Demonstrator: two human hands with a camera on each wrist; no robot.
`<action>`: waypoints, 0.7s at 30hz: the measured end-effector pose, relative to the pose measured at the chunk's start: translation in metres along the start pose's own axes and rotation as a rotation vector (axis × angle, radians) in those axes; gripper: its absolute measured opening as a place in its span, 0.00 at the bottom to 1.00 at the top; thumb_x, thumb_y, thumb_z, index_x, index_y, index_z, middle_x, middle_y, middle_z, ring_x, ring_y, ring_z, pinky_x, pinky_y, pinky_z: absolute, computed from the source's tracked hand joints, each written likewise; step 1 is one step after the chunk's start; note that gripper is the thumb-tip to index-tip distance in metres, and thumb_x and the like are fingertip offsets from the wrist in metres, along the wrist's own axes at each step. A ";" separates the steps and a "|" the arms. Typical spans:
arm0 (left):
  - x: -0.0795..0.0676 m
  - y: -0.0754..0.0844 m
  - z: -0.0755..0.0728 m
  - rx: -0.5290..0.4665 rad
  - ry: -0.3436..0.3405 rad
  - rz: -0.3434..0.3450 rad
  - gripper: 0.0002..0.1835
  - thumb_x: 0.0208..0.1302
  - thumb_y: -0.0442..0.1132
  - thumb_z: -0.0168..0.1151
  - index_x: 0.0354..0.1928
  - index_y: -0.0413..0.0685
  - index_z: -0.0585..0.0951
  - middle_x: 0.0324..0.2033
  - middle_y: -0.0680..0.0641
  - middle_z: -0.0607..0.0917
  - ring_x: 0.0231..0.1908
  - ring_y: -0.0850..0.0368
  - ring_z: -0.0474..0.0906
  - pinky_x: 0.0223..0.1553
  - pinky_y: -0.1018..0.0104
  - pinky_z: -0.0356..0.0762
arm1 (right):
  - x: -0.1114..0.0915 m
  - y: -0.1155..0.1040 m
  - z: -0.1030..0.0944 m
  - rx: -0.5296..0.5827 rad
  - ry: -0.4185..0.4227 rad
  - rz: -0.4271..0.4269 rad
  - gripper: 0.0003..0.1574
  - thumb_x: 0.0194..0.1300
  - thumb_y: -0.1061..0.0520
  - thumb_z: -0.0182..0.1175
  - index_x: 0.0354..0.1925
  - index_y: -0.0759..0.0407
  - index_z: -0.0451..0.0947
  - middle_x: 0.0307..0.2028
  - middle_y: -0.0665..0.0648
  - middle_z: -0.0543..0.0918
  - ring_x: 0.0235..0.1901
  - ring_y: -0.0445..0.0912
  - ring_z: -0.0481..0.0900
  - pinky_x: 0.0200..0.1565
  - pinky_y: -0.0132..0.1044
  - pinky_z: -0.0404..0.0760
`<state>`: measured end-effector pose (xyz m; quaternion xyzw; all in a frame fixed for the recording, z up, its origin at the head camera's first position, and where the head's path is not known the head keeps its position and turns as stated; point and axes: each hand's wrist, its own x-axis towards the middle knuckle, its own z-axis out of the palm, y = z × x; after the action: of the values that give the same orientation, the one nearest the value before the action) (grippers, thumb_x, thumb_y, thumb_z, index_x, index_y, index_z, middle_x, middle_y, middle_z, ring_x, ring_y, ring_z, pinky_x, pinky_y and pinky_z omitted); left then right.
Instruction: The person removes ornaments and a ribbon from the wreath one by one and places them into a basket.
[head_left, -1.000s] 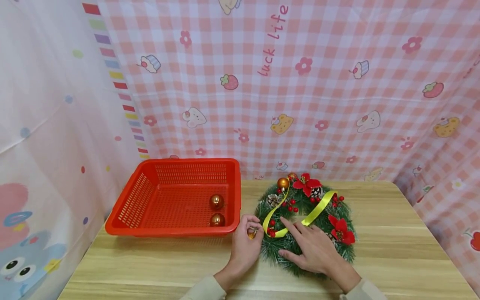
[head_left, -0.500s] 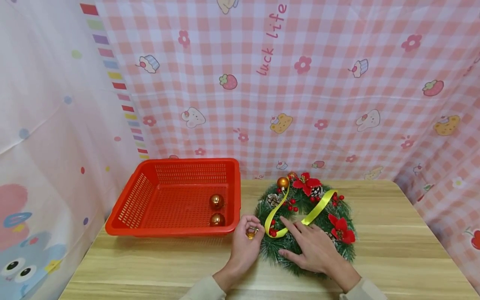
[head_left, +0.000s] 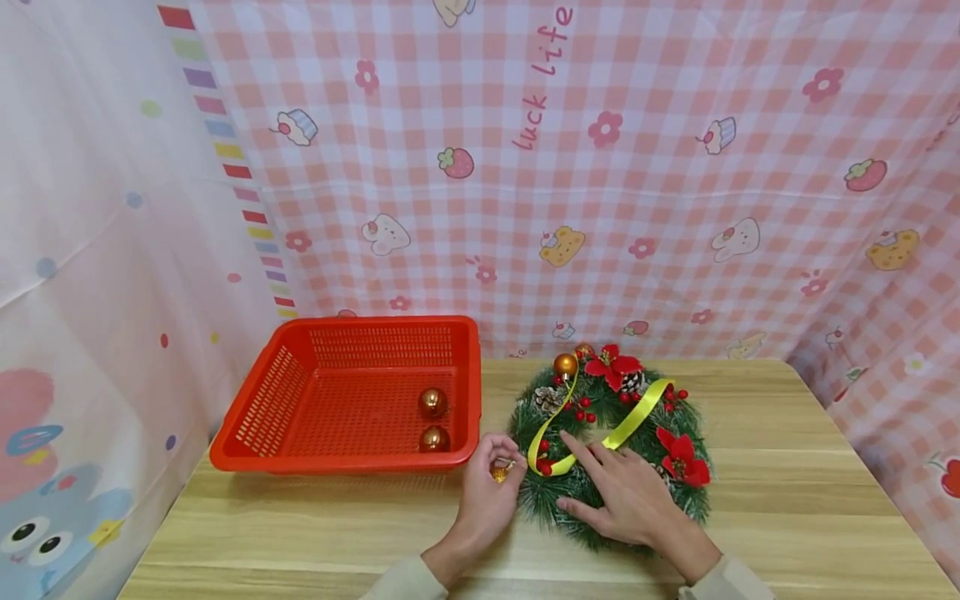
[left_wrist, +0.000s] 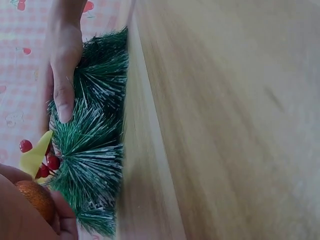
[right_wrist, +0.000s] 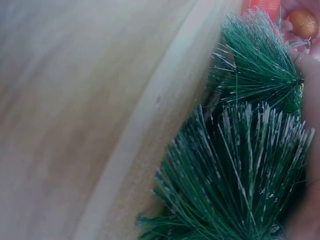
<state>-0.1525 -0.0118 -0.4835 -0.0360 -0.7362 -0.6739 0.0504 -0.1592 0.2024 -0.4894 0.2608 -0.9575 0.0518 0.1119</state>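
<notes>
My left hand (head_left: 483, 492) pinches a small gold Christmas bauble (head_left: 499, 473) by the wreath's left edge; curled fingers partly cover it. In the right wrist view the bauble (right_wrist: 303, 23) shows its metal cap end toward the wreath. A green Christmas wreath (head_left: 543, 500) lies on the table, trimmed with red flowers, berries and pinecones. Across it loops a yellow ribbon (head_left: 633, 421), its left bend right at my left fingertips. My right hand (head_left: 626, 500) rests on the wreath's front with fingers spread straight, over part of the ribbon.
A red plastic basket (head_left: 345, 462) stands to the left, with two shiny copper baubles (head_left: 433, 403) in its right side. Another gold bauble (head_left: 566, 365) sits at the wreath's top left. Behind the wooden table (head_left: 810, 517) hangs a pink checked curtain (head_left: 480, 208).
My left hand has drawn slightly left and down with the bauble, and its grip has turned a little. The ribbon's left bend has wavered slightly. My right hand has stayed in place.
</notes>
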 end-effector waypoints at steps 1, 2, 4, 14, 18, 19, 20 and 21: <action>0.000 0.000 0.000 0.014 0.003 -0.001 0.10 0.62 0.28 0.63 0.44 0.41 0.75 0.36 0.47 0.82 0.40 0.57 0.74 0.48 0.66 0.70 | 0.000 0.000 0.000 0.000 0.001 0.000 0.53 0.63 0.22 0.50 0.77 0.45 0.55 0.55 0.57 0.81 0.47 0.53 0.84 0.53 0.53 0.78; 0.000 0.000 0.000 0.032 0.006 0.001 0.10 0.62 0.28 0.63 0.43 0.41 0.75 0.36 0.47 0.82 0.40 0.57 0.74 0.47 0.66 0.70 | 0.000 0.000 0.000 0.000 0.002 0.000 0.53 0.63 0.22 0.50 0.77 0.45 0.56 0.55 0.57 0.81 0.47 0.53 0.84 0.53 0.53 0.78; 0.001 -0.001 -0.001 0.065 0.013 0.009 0.09 0.62 0.28 0.63 0.43 0.42 0.76 0.35 0.48 0.82 0.39 0.57 0.74 0.46 0.66 0.70 | 0.000 0.000 0.000 0.000 0.005 0.000 0.53 0.63 0.22 0.50 0.76 0.46 0.56 0.55 0.57 0.81 0.47 0.53 0.84 0.53 0.53 0.78; 0.002 -0.004 0.001 0.143 0.035 0.018 0.09 0.63 0.28 0.62 0.42 0.45 0.76 0.36 0.50 0.81 0.38 0.58 0.74 0.44 0.66 0.70 | 0.000 0.000 0.001 -0.002 0.016 -0.006 0.53 0.63 0.22 0.50 0.76 0.46 0.56 0.54 0.56 0.81 0.46 0.52 0.84 0.52 0.53 0.78; 0.004 -0.002 0.002 0.140 0.030 -0.021 0.08 0.64 0.30 0.62 0.43 0.45 0.76 0.36 0.51 0.83 0.39 0.58 0.75 0.45 0.64 0.70 | 0.000 0.000 0.001 -0.008 0.022 -0.013 0.53 0.63 0.22 0.50 0.76 0.46 0.57 0.54 0.56 0.81 0.45 0.52 0.84 0.51 0.52 0.78; 0.004 -0.002 0.002 0.137 0.027 -0.034 0.08 0.64 0.30 0.62 0.43 0.46 0.76 0.36 0.51 0.83 0.39 0.57 0.75 0.45 0.63 0.70 | 0.000 0.000 0.001 -0.009 0.022 -0.014 0.53 0.63 0.22 0.50 0.76 0.47 0.56 0.54 0.56 0.81 0.45 0.52 0.84 0.51 0.52 0.78; 0.004 -0.001 0.002 0.137 0.025 -0.045 0.08 0.64 0.31 0.62 0.43 0.46 0.76 0.36 0.51 0.84 0.39 0.57 0.75 0.45 0.63 0.70 | 0.000 0.000 0.001 -0.012 0.022 -0.015 0.54 0.63 0.22 0.50 0.76 0.47 0.56 0.54 0.56 0.81 0.45 0.52 0.84 0.51 0.52 0.79; 0.005 -0.001 0.001 0.137 0.023 -0.054 0.09 0.64 0.31 0.62 0.43 0.46 0.76 0.35 0.51 0.84 0.39 0.57 0.75 0.44 0.62 0.70 | 0.000 0.000 0.001 -0.014 0.022 -0.016 0.54 0.63 0.22 0.50 0.76 0.47 0.56 0.54 0.56 0.81 0.45 0.52 0.84 0.51 0.52 0.79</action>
<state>-0.1572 -0.0105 -0.4839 -0.0052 -0.7807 -0.6233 0.0430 -0.1596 0.2024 -0.4904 0.2672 -0.9544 0.0469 0.1245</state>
